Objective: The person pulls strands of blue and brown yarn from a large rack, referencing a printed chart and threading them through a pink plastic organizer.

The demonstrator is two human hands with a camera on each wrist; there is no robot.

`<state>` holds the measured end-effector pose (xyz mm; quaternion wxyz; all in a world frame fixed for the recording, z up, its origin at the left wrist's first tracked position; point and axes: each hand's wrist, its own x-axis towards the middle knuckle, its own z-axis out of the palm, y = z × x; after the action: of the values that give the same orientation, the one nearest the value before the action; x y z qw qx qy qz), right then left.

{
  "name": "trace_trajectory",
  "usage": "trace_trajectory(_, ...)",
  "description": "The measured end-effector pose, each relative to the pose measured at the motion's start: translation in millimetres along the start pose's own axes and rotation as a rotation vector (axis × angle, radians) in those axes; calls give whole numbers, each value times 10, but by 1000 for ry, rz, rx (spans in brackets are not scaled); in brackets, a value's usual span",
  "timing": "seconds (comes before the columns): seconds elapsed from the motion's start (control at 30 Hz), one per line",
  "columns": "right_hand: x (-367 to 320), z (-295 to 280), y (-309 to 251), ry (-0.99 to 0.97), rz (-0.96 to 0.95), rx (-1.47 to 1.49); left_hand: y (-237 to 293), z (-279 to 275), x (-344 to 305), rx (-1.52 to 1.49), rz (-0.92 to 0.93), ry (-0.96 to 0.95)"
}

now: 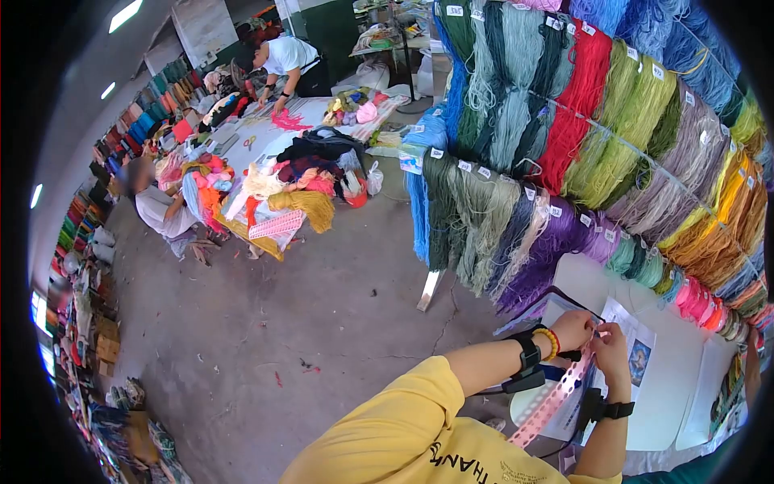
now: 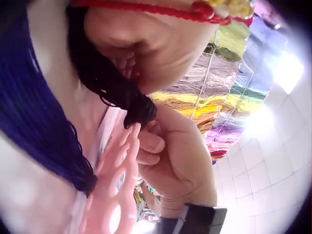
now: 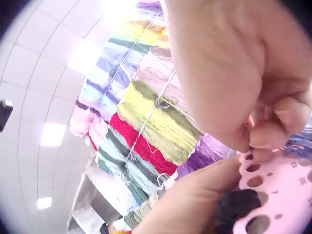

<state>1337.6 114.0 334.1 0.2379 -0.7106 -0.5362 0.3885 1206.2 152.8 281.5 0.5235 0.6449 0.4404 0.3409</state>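
A pink strip with rows of holes point(image 1: 556, 399) hangs from both hands in the head view. My left hand point(image 1: 574, 329) and right hand point(image 1: 610, 351) meet at its upper end. In the left wrist view, black thread point(image 2: 109, 80) runs under the left hand point(image 2: 151, 46) to a knot by the right hand's point(image 2: 178, 156) curled fingers, which pinch at the strip's point(image 2: 114, 185) edge. Dark blue thread point(image 2: 36, 107) hangs from the strip's other side. The right wrist view shows the right hand point(image 3: 239, 68) with bent fingertips at the holed strip point(image 3: 282, 195); the left fingertips are partly hidden.
Skeins of coloured yarn point(image 1: 588, 97) hang on a rack beyond the hands. A white table point(image 1: 661, 403) below bears a printed sheet point(image 1: 639, 359). Farther off, two people are at a table heaped with yarn point(image 1: 302, 210).
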Motion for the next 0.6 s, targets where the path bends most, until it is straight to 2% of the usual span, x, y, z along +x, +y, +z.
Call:
trace_trajectory(0.1, 49, 113, 196, 121, -346, -399, -62, 0, 3, 491, 189, 111)
trace_trajectory(0.13, 24, 137, 139, 104, -287, -441, -52, -130, 11, 534, 197, 42)
trace_trajectory(0.17, 50, 151, 157, 72, -240, -442, -63, -230, 32, 569, 225, 110)
trace_trajectory(0.2, 82, 167, 189, 62, -264, -488, -98, -368, 56, 605, 85, 49)
trace_trajectory(0.23, 90, 144, 193, 53, -282, -533, -175, -490, 76, 600, 93, 164)
trace_trajectory(0.27, 51, 119, 114, 25, -241, -561, -359, -572, 146, 522, 225, 204)
trace_trajectory(0.3, 61, 116, 123, 18, -202, -554, -204, -710, 89, 402, 51, 46)
trace_trajectory(0.33, 40, 96, 98, 2, -191, -552, -253, -763, 101, 98, -140, -116)
trace_trajectory(0.37, 22, 82, 62, -12, -157, -554, -307, -788, 106, -13, -127, -184)
trace_trajectory(0.4, 3, 61, 43, -15, -136, -545, -125, -843, 22, -57, -182, -224)
trace_trajectory(0.5, -25, 46, 26, -26, -122, -515, -131, -889, 21, -114, -219, -273)
trace_trajectory(0.6, -3, 60, 81, -13, -144, -506, -104, -865, 35, -90, -246, -242)
